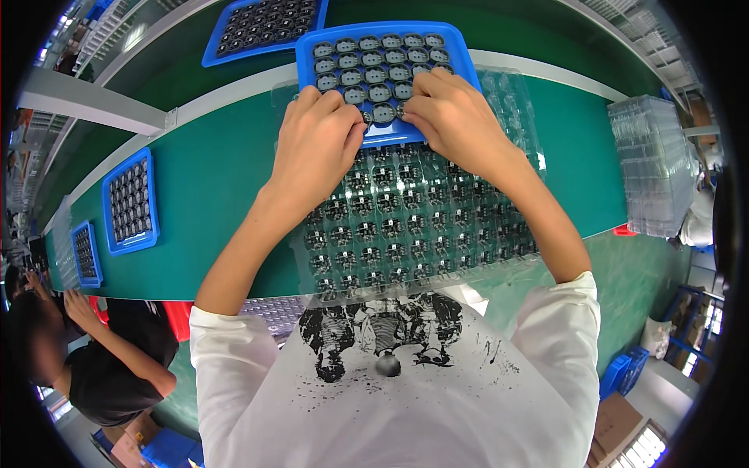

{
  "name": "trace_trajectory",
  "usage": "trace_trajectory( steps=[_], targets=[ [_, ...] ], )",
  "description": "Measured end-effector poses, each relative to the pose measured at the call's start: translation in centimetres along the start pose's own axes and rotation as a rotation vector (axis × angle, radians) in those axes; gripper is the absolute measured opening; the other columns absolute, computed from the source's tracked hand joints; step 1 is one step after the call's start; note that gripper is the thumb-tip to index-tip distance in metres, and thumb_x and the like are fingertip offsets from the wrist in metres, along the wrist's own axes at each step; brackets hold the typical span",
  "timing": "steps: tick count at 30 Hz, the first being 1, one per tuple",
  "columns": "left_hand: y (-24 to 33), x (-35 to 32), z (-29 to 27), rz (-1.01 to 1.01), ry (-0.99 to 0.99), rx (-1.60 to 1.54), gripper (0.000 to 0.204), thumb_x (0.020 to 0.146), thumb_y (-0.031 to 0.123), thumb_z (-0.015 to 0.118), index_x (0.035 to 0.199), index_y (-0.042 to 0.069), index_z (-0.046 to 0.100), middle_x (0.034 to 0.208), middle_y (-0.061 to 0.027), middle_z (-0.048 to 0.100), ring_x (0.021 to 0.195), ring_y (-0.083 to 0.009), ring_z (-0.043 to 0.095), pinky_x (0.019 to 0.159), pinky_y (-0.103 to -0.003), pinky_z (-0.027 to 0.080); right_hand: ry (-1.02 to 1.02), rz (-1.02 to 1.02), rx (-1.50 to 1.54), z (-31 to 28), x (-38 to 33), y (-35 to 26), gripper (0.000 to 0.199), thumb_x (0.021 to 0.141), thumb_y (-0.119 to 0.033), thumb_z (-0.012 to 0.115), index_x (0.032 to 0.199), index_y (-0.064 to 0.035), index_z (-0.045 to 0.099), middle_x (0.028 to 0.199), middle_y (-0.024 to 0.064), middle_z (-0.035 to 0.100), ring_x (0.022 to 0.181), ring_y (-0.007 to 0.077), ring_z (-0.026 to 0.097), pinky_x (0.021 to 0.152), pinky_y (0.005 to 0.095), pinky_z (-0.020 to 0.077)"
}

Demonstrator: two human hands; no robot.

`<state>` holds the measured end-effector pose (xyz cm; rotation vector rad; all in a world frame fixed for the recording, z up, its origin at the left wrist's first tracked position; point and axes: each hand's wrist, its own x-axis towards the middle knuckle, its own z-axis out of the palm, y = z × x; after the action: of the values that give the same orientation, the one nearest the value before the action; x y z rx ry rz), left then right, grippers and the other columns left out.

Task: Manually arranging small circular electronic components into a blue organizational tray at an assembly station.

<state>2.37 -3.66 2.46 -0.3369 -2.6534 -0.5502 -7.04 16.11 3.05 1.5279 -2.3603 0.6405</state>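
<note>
A blue tray (pixel 460 58) with rows of small round black parts lies on the green conveyor belt in front of me. My left hand (pixel 318 144) and my right hand (pixel 452 117) rest on its near edge, fingers curled around a round black part (pixel 383 114) in the front row. Below the hands, a clear plastic blister tray (pixel 406 226) holds several rows of the same black parts. Whether either hand grips a part is hidden by the fingers.
More blue trays (pixel 129 201) (pixel 84 253) (pixel 261 27) ride the green belt (pixel 211 179) to the left and beyond. A stack of clear empty trays (pixel 651 168) stands at the right. Another person (pixel 86 351) works at lower left.
</note>
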Motion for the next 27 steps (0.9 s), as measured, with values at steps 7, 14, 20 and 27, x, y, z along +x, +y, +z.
trace_trajectory(
  steps=[7,14,20,27],
  targets=[
    [-0.3,1.2,-0.4,0.093,-0.087,0.134,0.006,0.072,0.004,0.068,0.077,0.002,0.067,0.083,-0.0090,0.061,0.088,-0.0280,0.054,0.076,-0.040,0.044,0.005,0.006,-0.017,0.1,0.6,0.5,0.009,0.075,-0.005,0.070,0.079,0.0003,0.065,0.081,0.0088,0.055,0.081,0.0274,0.054,0.073,0.0397,0.0457],
    [1.1,3.2,-1.3,0.127,-0.360,0.299,0.009,0.060,0.013,0.073,0.068,0.010,0.071,0.077,-0.0124,0.068,0.087,-0.0300,0.062,0.075,-0.042,0.049,0.047,0.007,0.001,-0.6,0.0,-0.1,0.008,0.072,-0.002,0.068,0.076,0.0015,0.063,0.083,0.0135,0.056,0.081,0.0329,0.055,0.070,0.0419,0.0453],
    [-0.3,1.9,2.0,0.070,0.017,-0.039,0.017,0.069,0.020,0.070,0.069,0.003,0.067,0.084,-0.0137,0.063,0.090,-0.0312,0.057,0.077,-0.044,0.045,0.039,-0.006,0.038,-0.2,0.5,-2.1,0.006,0.072,0.000,0.068,0.075,0.0028,0.063,0.078,0.0131,0.053,0.078,0.0322,0.052,0.070,0.0421,0.0422],
    [0.1,3.8,4.6,0.213,0.010,0.079,0.010,0.067,0.015,0.066,0.066,0.005,0.067,0.081,-0.0130,0.063,0.087,-0.0296,0.054,0.070,-0.041,0.040,0.008,0.044,0.033,-0.2,0.6,-1.5,0.006,0.072,0.004,0.065,0.077,0.0045,0.062,0.079,0.0133,0.052,0.080,0.0322,0.050,0.072,0.0417,0.0393]
  ],
)
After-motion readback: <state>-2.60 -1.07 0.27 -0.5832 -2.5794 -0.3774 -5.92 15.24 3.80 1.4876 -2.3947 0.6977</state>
